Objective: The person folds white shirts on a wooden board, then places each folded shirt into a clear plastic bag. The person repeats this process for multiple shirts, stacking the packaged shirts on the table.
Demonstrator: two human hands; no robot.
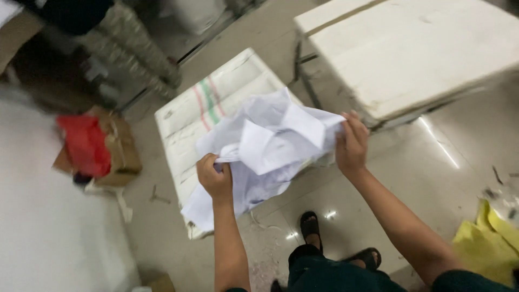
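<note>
above the white sack (pixel 184 135), both hands' (pixel 215 178) (pixel 351 145) grips clench crumpled white cloth (pixel 270 146).

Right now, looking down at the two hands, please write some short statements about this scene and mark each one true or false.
1. Both hands grip the white garment. True.
2. The left hand holds a red cloth. False: the red cloth lies on a cardboard box.
3. A white woven sack lies on the floor under the garment. True.
4. The right hand hangs empty. False: it pinches the garment's edge.
</note>
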